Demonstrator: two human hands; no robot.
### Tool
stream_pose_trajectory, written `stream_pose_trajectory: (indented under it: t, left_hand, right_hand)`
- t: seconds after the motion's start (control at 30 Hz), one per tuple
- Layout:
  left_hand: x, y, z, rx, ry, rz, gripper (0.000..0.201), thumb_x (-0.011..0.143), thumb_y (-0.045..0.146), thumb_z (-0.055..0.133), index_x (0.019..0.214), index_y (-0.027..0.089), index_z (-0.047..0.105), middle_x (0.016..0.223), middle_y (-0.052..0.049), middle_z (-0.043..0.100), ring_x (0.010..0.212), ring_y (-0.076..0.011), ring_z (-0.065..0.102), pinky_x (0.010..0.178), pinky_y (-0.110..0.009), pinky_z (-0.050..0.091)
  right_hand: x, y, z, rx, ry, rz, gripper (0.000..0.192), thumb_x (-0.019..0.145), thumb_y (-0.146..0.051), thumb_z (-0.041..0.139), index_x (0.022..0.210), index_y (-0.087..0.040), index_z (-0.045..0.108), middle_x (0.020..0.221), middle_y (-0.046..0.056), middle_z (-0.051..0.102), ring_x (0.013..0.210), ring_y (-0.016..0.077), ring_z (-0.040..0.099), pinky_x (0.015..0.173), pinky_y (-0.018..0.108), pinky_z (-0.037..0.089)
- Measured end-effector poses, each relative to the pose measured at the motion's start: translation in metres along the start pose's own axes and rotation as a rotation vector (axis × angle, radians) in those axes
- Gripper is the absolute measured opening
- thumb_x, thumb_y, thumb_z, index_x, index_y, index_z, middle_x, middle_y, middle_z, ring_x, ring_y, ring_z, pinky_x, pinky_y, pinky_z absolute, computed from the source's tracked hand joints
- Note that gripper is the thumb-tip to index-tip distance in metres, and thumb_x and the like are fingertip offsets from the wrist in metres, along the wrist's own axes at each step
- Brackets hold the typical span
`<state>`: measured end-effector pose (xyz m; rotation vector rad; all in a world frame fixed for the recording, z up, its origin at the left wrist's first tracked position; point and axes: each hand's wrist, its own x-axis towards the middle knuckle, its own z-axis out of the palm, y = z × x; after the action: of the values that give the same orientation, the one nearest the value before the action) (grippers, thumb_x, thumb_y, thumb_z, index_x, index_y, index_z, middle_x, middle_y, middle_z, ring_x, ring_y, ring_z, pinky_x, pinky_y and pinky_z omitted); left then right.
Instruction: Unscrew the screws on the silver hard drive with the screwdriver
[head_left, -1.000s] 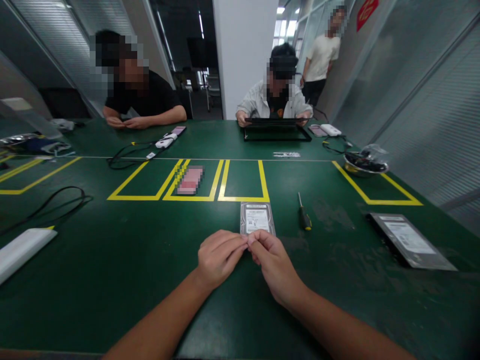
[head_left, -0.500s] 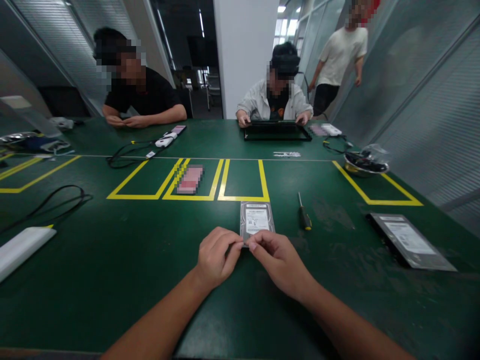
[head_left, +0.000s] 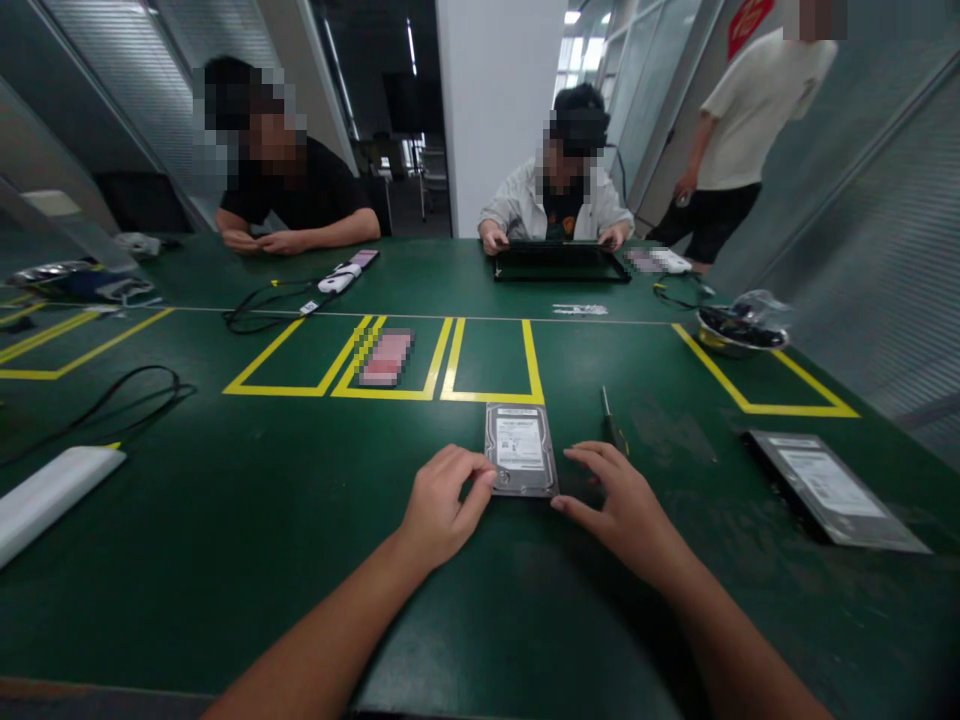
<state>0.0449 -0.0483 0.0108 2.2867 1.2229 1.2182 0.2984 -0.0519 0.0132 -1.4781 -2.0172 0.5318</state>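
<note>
A hard disk drive with a white label lies flat on the green table, just in front of the yellow tape outlines. At its lower left corner is my left hand, thumb and forefinger pinched together; whatever sits between those fingertips is too small or hidden to make out. My right hand is open beside the drive's right edge, thumb and fingers spread, the thumb close to the lower right corner. Beyond the right hand's fingers lies a screwdriver, its shaft pointing away and its handle partly covered by the hand.
Further right lies a second drive in a clear bag. A metal bowl of dark items stands behind it. A pink phone lies within the tape. On the left are a white power bank-like block and a black cable. Two people sit opposite; another walks.
My right hand has drawn away from my left to the drive's right side and its fingers have opened. My left hand stays pinched at the lower left corner. The standing person moved right.
</note>
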Motion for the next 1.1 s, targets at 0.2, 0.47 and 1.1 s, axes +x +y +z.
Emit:
stream_pose_trajectory:
  t: [0.2,0.47,1.1]
  left_hand:
    - [0.004,0.010,-0.003,-0.165,0.038,-0.149,0.011,0.085,0.017,0.059,0.077,0.016,0.067,0.066,0.001,0.064,0.060,-0.0124,0.057,0.059,-0.023,0.043]
    - [0.013,0.028,-0.001,-0.472,0.000,-0.397,0.004,0.079,0.019,0.066,0.078,0.015,0.067,0.061,0.002,0.058,0.054,-0.0105,0.051,0.052,-0.021,0.040]
    - [0.015,0.020,0.024,-0.293,0.102,-0.233,0.007,0.087,0.017,0.059,0.080,0.016,0.062,0.069,0.002,0.059,0.063,-0.0119,0.054,0.062,-0.023,0.041]
  right_hand:
    - [-0.005,0.011,0.003,0.031,-0.143,0.050,0.071,0.075,-0.030,0.077,0.140,-0.023,0.049,0.145,0.013,0.043,0.125,0.0288,0.051,0.094,0.044,0.054]
    - [-0.005,0.009,0.016,-0.104,-0.168,-0.157,0.052,0.083,-0.013,0.066,0.133,-0.019,0.057,0.130,0.012,0.058,0.117,0.0267,0.055,0.102,0.048,0.048]
    - [0.000,0.015,0.028,-0.131,-0.090,-0.292,0.040,0.089,-0.016,0.060,0.129,-0.017,0.060,0.123,0.012,0.060,0.107,0.0247,0.056,0.093,0.042,0.052]
